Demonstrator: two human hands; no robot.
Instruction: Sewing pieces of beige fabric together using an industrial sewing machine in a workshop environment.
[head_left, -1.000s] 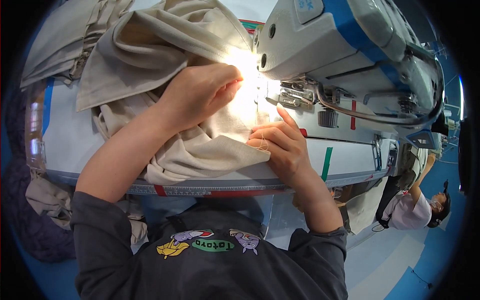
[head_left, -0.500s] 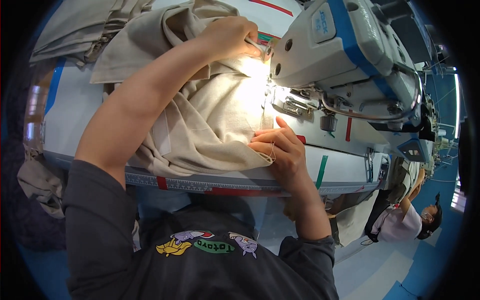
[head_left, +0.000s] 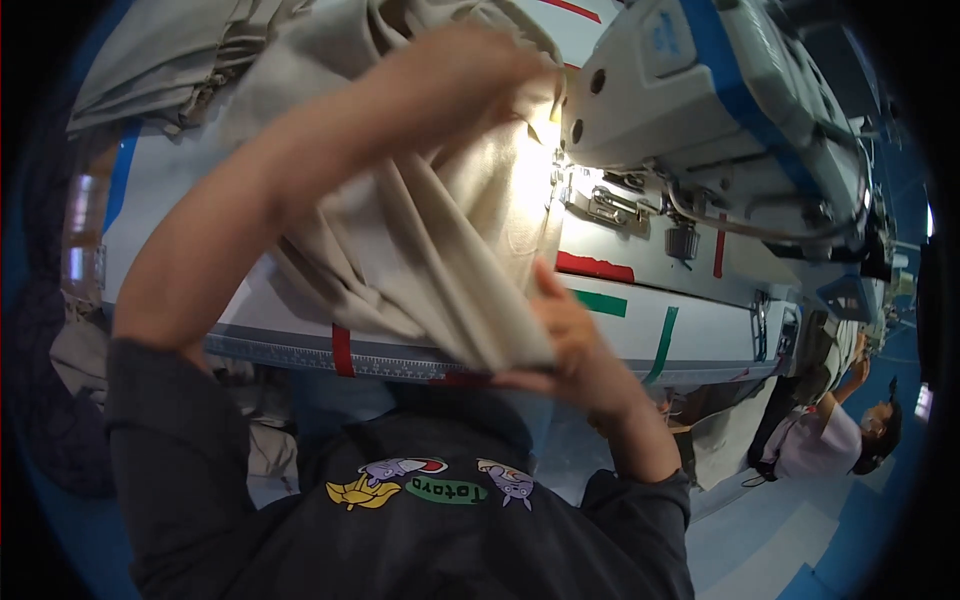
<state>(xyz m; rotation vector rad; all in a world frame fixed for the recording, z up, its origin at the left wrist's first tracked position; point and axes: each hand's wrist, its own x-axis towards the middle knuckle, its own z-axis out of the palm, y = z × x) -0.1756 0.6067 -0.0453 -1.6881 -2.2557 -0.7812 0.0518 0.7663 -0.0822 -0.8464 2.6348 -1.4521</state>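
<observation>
Beige cloth lies in loose folds on the sewing table, its right edge by the lit needle area of a white and blue sewing machine. My left hand is over the far part of the cloth, left of the machine head; motion smears its fingers, so their grip does not show. Near the table's front edge, my right hand is closed on the near edge of the cloth, thumb side up. The presser foot stands at the cloth's right edge; whether it presses on the cloth cannot be made out.
A pile of beige cloth pieces lies at the far left. Red tape and green tape mark the table right of the cloth. A measuring tape runs along the front edge. Another person works at the right.
My right hand has moved toward the front edge, pulling the cloth into a taut fold. My left hand has shifted slightly right and blurred. The view has shifted a little.
</observation>
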